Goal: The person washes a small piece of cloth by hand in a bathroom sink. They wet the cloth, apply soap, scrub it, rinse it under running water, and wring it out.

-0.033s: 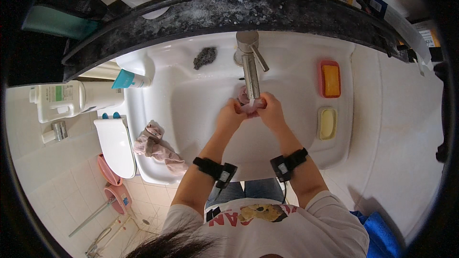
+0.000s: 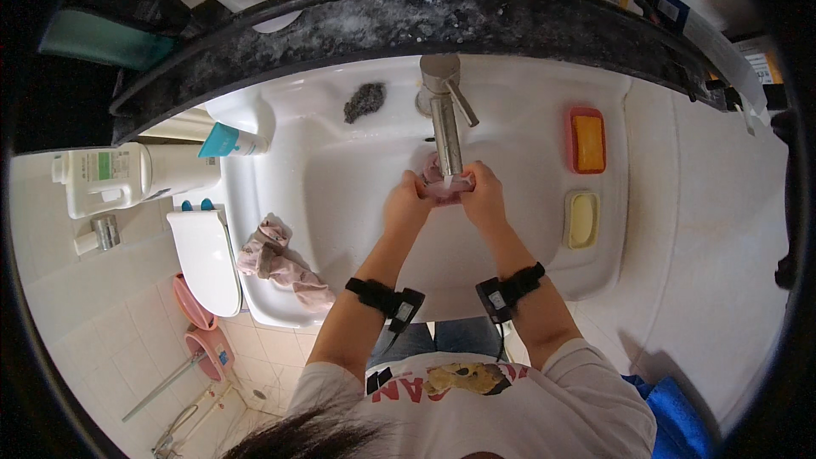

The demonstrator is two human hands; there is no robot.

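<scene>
Basin [image 2: 340,170]: glazed white ceramic, smooth and glossy. Tap [image 2: 444,115]: brushed metal, satin sheen. Small pink cloth [image 2: 445,189]: soft fabric, wet-looking, bunched between the left hand [image 2: 406,201] and right hand [image 2: 483,195]. Second cloth [image 2: 280,263]: crumpled pinkish fabric, matt, draped over the basin's left rim. Scouring pad [image 2: 365,100]: dark, coarse, rough fibre, at the back rim. Soap dishes: red one [image 2: 587,141] and pale yellow one [image 2: 582,219], both smooth plastic, at the right rim. Ledge [image 2: 357,25] behind the basin: dark speckled stone, polished. White bottle [image 2: 127,177]: matt plastic. Wrist straps [image 2: 382,296]: black woven band. Floor [image 2: 255,365]: pale glazed tile.
</scene>
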